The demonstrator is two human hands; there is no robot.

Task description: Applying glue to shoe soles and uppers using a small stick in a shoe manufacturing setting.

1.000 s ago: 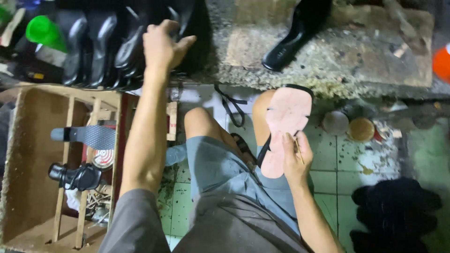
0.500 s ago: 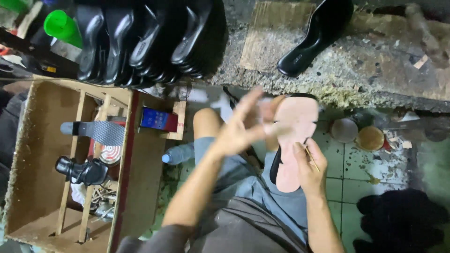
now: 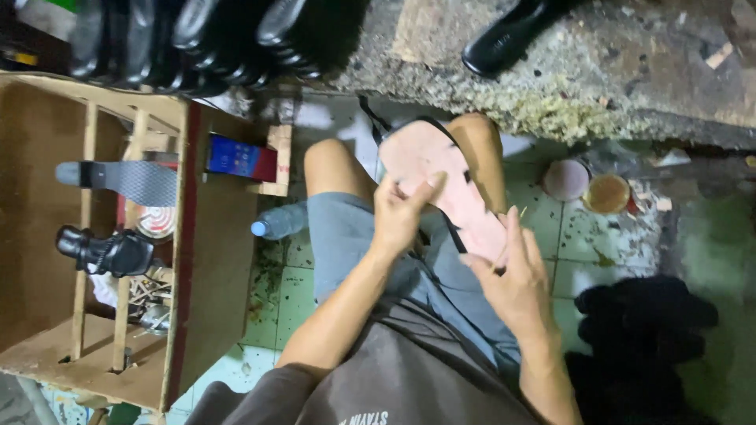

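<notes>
Left hand: your left hand [image 3: 400, 211] is gripping the near edge of the pink shoe sole [image 3: 445, 185], fingers [image 3: 425, 187] clamped over its flat face, thumb hidden beneath.
Right hand: your right hand [image 3: 516, 279] is pressing against the lower end of the sole, fingers [image 3: 512, 236] spread apart and flat rather than curled round it.
Shoe sole: it is lying slantwise across your bare knees, pale pink side up, with a black strap [image 3: 450, 228] trailing along its edge.
Floor: you are sitting over green floor tiles [image 3: 291, 283]; a plastic bottle with a blue cap [image 3: 277, 222] is lying just beside your left thigh.
Wooden rack: the wooden rack [image 3: 185, 236] is standing to your left, holding a grey insole [image 3: 130, 181] and a black strappy sandal [image 3: 106, 252].
Far edge: a row of black shoes [image 3: 205, 39] is sitting along the rough concrete ledge [image 3: 630, 71], with one black shoe [image 3: 512, 35] apart.
Right side: two small round tins [image 3: 587, 187] are sitting on the tiles near your right knee.
</notes>
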